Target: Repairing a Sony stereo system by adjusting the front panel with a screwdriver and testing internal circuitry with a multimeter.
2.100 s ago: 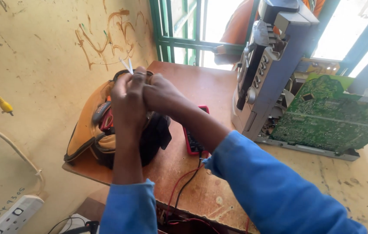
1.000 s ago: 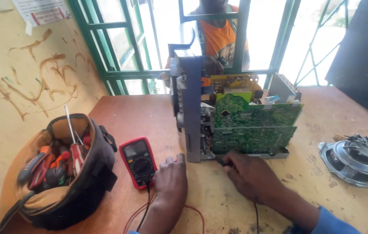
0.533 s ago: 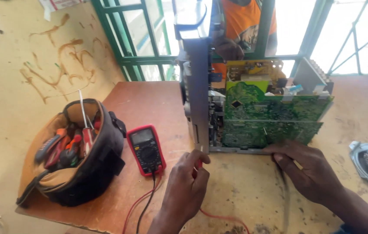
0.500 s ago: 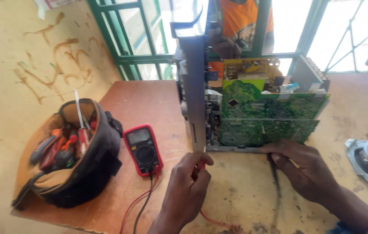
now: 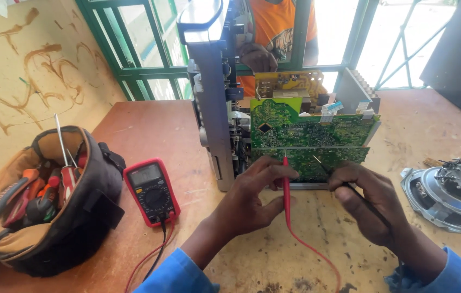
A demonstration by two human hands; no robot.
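Workbench (image 5: 198, 116) is taking up most of the view, bare wood open at 11 o'clock and 2 o'clock. Opened chassis (image 5: 217, 103) is standing upright at 12, green circuit board (image 5: 312, 133) facing out. Tool bag (image 5: 51, 201) is sitting at 9; speaker (image 5: 455, 190) is crowding the 3 o'clock edge. Multimeter (image 5: 151, 190) is lying between bag and chassis.

Half a second back both hands were resting low at the board's base. Now left hand (image 5: 252, 195) is pinching the red probe (image 5: 286, 184), right hand (image 5: 374, 203) is gripping the black probe (image 5: 344, 182), tips touching the board's lower edge.
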